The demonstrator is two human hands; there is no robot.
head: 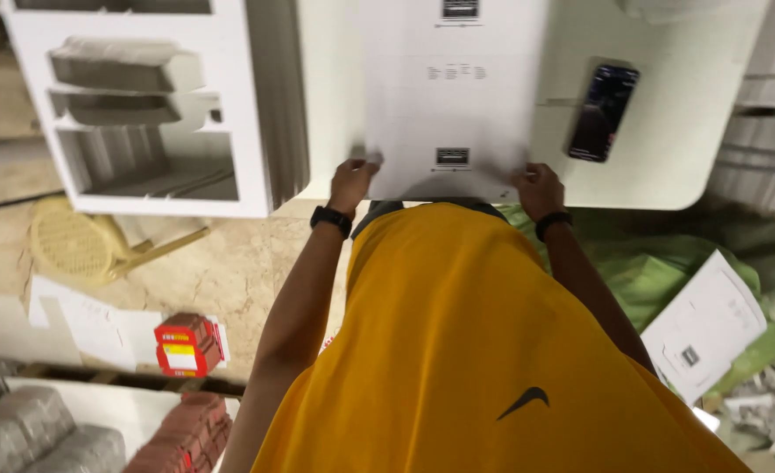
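1. My left hand (352, 181) and right hand (538, 188) each pinch a near corner of the white printed sheet (453, 96).
2. The sheet lies flat on the white table (668, 166), its long axis running straight away from me.
3. Both hands are equally near; the dark phone (604, 111) lies just beyond my right.

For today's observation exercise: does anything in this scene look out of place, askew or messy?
Yes. A printed sheet lies tilted on crumpled green bags on the floor, and a red box sits loose on the floor. On the table, the paper both hands hold lies straight.
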